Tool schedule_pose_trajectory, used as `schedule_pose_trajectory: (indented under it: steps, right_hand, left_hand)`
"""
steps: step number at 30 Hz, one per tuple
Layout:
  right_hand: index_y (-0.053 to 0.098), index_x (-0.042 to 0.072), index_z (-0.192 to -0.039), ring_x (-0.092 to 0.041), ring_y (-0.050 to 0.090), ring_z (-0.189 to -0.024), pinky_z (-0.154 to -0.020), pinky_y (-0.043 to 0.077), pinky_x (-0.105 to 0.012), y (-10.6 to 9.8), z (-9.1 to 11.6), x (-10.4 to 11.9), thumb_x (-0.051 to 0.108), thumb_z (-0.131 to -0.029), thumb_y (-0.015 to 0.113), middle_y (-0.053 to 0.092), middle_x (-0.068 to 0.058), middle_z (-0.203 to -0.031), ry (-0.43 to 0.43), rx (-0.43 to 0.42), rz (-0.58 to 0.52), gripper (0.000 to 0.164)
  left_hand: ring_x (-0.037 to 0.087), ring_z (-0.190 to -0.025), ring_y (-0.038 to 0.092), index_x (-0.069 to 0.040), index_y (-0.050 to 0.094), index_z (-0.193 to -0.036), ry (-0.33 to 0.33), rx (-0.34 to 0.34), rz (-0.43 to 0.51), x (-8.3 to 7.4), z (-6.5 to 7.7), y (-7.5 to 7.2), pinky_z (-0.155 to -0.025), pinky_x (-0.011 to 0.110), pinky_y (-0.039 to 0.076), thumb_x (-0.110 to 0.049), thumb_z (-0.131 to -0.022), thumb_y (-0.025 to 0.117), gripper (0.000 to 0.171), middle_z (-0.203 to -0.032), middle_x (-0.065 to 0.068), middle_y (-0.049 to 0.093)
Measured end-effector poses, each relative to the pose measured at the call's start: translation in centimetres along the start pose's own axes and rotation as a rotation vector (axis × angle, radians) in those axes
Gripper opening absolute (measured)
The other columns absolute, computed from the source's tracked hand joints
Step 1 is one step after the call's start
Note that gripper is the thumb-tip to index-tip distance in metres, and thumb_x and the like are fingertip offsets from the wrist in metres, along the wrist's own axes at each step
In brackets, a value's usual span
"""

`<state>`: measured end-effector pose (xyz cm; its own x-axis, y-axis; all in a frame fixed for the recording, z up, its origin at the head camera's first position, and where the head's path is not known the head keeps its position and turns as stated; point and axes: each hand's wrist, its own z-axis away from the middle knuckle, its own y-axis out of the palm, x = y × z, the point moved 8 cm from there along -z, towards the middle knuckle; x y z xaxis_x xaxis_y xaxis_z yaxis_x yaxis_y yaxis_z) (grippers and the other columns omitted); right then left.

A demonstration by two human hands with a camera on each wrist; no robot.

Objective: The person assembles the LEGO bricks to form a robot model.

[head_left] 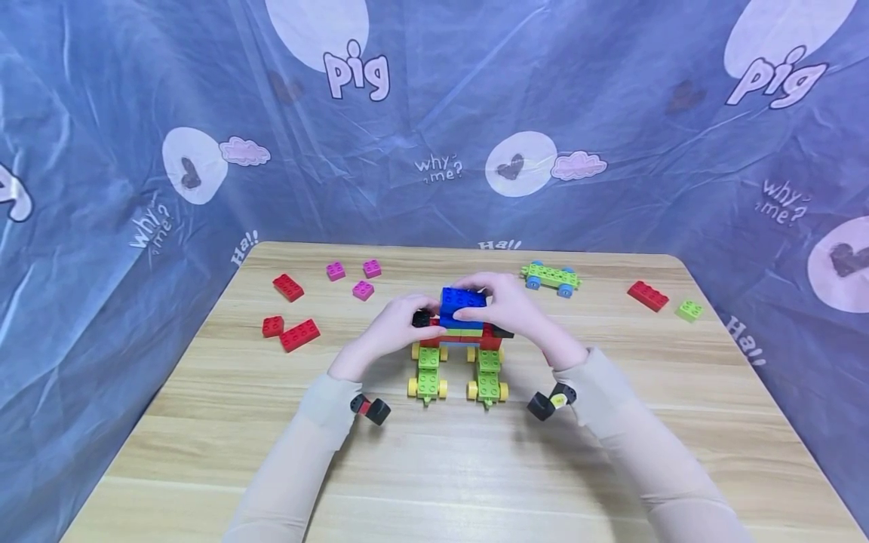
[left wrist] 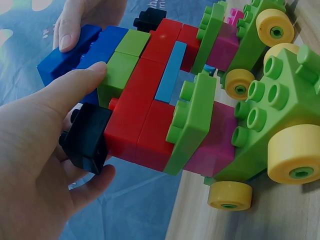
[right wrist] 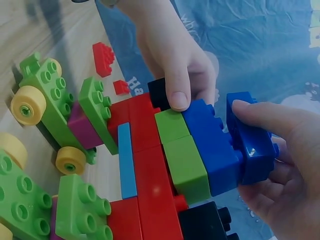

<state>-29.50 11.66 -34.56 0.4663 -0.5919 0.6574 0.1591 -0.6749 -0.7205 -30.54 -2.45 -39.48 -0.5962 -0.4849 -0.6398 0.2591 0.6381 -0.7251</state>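
Observation:
A toy-brick build stands mid-table on two lime wheeled bases (head_left: pixel 428 383) with yellow wheels. Above them come red bricks (left wrist: pixel 132 115), a light-blue piece (left wrist: pixel 171 72), lime bricks (right wrist: pixel 187 170) and a lower blue brick (right wrist: pixel 210 150). My right hand (head_left: pixel 502 305) pinches an upper blue brick (right wrist: pixel 250 142), which sits slightly tilted against the lower one's studs. With its thumb at the lime and blue bricks, my left hand (head_left: pixel 397 324) grips the build's left side, its fingers around a black brick (left wrist: pixel 87 137). Another black brick (left wrist: pixel 150 20) projects from the opposite side.
Loose red bricks (head_left: pixel 299 335) and several pink bricks (head_left: pixel 363 290) lie at the left and back. Behind my right hand is a lime wheeled base (head_left: pixel 551 277) with blue wheels. Farther right lie a red brick (head_left: pixel 648 296) and a lime brick (head_left: pixel 689 310). A patterned blue curtain (head_left: pixel 421 211) surrounds the table.

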Motion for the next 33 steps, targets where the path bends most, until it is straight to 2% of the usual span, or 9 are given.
schedule_pose_trajectory:
  steps: [12, 20, 33]
  right_hand:
    - [0.068, 0.005, -0.117, -0.024, 0.065, -0.095, -0.081, 0.055, -0.039, 0.19, 0.02, 0.38, 0.021, -0.079, 0.079, 0.071, -0.012, -0.110, -0.048, 0.011, 0.018, 0.042]
    - [0.069, 0.006, -0.116, -0.022, 0.066, -0.093, -0.077, 0.055, -0.035, 0.41, -0.04, 0.27, 0.023, -0.079, 0.079, 0.071, -0.010, -0.110, -0.048, 0.030, 0.036, 0.042]
    - [0.069, 0.005, -0.116, -0.024, 0.066, -0.097, -0.079, 0.057, -0.037, 0.70, 0.03, 0.45, 0.024, -0.079, 0.079, 0.071, -0.012, -0.111, -0.050, 0.031, 0.067, 0.042]
  left_hand:
    - [0.022, -0.104, 0.063, -0.004, 0.066, -0.115, -0.009, -0.002, -0.009, 0.08, -0.07, 0.05, -0.095, 0.037, 0.050, -0.028, -0.083, 0.075, 0.041, -0.109, 0.008, 0.068]
    - [0.021, -0.104, 0.063, -0.005, 0.067, -0.114, -0.003, 0.010, -0.005, -0.04, -0.13, -0.04, -0.096, 0.037, 0.050, -0.029, -0.083, 0.075, 0.039, -0.108, 0.007, 0.068]
    - [0.021, -0.101, 0.063, -0.006, 0.067, -0.111, 0.006, 0.011, 0.006, -0.25, -0.09, -0.12, -0.093, 0.037, 0.050, -0.029, -0.083, 0.075, 0.036, -0.105, 0.008, 0.069]
